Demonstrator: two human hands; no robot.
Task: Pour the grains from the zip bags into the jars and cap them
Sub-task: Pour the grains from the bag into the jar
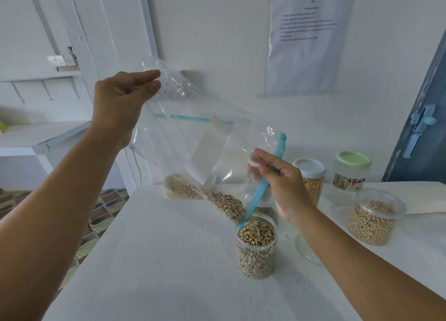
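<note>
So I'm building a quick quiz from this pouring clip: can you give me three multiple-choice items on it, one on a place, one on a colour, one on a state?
1. Where is the mouth of the zip bag that is being tipped?
A. Over the open jar of beans
B. Flat on the table
C. Inside the green-lidded jar

2. What colour is the bag's zip strip?
A. Red
B. Blue
C. Yellow

3. What state is the jar under the bag in?
A. Capped and empty
B. Lying on its side
C. Uncapped, nearly full of beans

Answers:
1 A, the low corner of the bag sits just above the jar's rim, beans gathered there.
2 B, the strip the right hand pinches is light blue; the left hand lifts the bag's bottom.
3 C, it stands upright with no lid, beans reaching near the rim.
</note>
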